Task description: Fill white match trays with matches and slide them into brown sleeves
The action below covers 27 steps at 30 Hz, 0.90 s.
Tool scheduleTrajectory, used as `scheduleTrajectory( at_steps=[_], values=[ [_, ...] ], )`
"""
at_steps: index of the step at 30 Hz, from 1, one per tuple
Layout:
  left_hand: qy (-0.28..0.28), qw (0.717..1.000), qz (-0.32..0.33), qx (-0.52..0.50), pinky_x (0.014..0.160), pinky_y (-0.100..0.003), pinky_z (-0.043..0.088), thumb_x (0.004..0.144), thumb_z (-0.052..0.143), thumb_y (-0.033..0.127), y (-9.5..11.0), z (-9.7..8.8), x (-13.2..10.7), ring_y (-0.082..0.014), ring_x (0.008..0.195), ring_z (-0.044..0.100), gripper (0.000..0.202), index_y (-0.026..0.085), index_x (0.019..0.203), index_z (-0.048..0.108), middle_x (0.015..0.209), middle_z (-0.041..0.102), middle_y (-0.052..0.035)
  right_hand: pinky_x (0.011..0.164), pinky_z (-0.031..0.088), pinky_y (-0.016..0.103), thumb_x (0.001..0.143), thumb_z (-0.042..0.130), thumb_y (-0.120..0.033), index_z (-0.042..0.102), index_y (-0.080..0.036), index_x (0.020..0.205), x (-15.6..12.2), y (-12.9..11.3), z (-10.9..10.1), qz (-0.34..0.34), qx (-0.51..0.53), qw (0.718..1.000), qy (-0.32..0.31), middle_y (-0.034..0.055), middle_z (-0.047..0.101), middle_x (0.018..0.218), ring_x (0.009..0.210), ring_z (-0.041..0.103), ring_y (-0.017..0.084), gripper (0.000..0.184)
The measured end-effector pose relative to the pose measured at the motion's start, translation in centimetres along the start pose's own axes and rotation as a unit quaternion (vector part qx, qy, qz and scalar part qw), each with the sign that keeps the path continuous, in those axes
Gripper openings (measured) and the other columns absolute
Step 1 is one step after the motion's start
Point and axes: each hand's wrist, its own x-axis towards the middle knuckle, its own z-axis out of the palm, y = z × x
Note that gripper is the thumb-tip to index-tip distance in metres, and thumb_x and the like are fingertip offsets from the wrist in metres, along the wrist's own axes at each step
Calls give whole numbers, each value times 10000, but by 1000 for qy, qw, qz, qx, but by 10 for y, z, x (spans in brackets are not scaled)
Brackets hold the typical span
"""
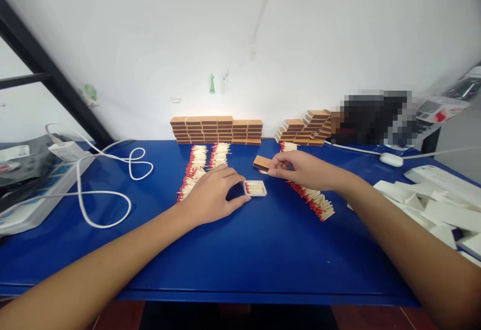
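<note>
My left hand (pixel 215 196) rests on the table with thumb and fingers around the left end of a small white matchbox tray (pixel 257 195). Several red-headed matches (pixel 254 188) lie inside the tray. My right hand (pixel 291 166) is closed in a pinch on a few matches (pixel 263 172), their red heads poking out to the left. Just behind those fingertips lies an orange-brown matchbox sleeve (pixel 262 162). Beyond and partly under my left hand runs a pile of loose matches (pixel 198 159); another pile (pixel 319 205) lies below my right wrist.
Stacked matchboxes (pixel 203 129) line the wall, with a leaning stack (pixel 304 128) to the right. White empty trays (pixel 432 205) are heaped on the right. A white cable (pixel 107 193) loops from a power strip (pixel 45 190) on the left. The blue table (pixel 233 265) ends at the front edge.
</note>
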Motion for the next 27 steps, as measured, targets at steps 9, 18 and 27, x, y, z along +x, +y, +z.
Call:
scheduleTrajectory(
  at_steps=[9,18,27],
  values=[
    [1,1000,2,-4,953,-464,561,977,744,409,0,0,-1,-288,1082,666,314,192,1201,705,1126,726,-81,619,397,313,946,616,-516,691,-218,898,0,-16,28,-24,17,1000,-10,4,606,732,656,517,173,311],
    [-2,1000,1,-8,952,-467,564,983,733,407,1,-1,-1,-290,1082,673,289,212,1194,703,1132,727,-81,609,407,299,948,640,-444,693,-235,867,1,-17,37,-59,37,997,31,0,616,754,647,510,158,230],
    [-7,1000,1,-3,971,-481,567,991,721,418,1,-2,0,-285,1086,663,310,189,1201,709,1130,722,-88,677,437,335,900,654,-314,718,-197,874,15,46,-10,30,-107,969,221,58,701,791,704,592,203,136]
  ],
)
